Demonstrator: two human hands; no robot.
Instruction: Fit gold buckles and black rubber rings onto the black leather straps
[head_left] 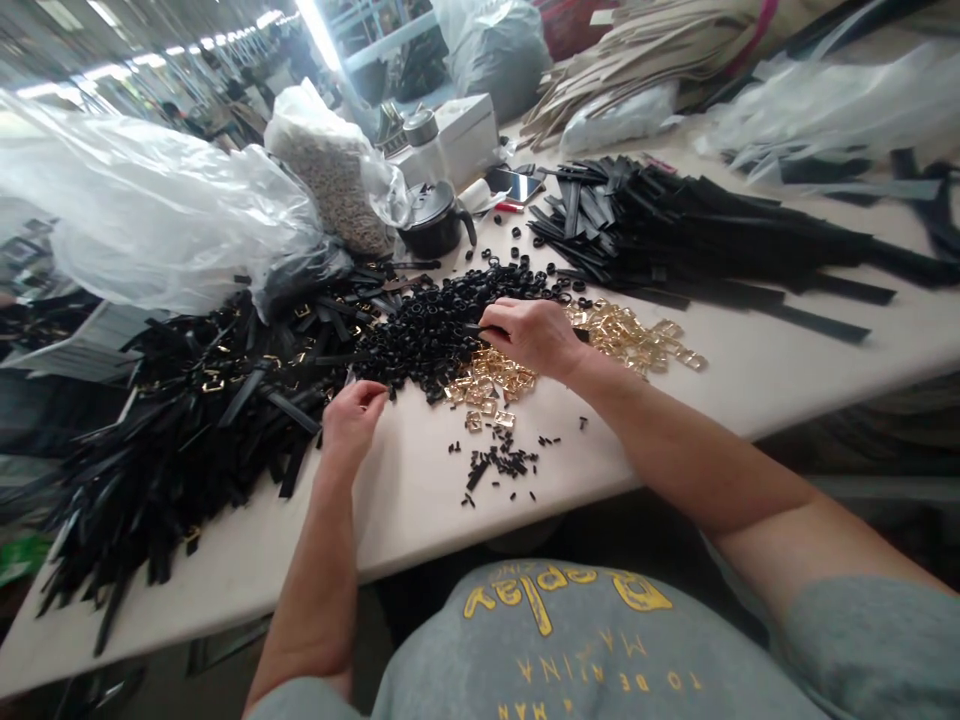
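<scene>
My right hand is closed over a short black strap, whose dark end pokes out past the fingertips. Under and beside that hand lie gold buckles in a loose heap. My left hand is pinched at the front edge of a pile of black strap loops; what its fingertips hold, if anything, is too small to make out. Left of it spreads a large heap of black straps, some with gold buckles fitted. Small black pieces are scattered on the table between my forearms.
Long black strips are stacked at the right. Behind the loops stand a black lidded mug, a filled clear bag, a jar and a phone. Plastic sheeting covers the back left. Beige strips lie at the back.
</scene>
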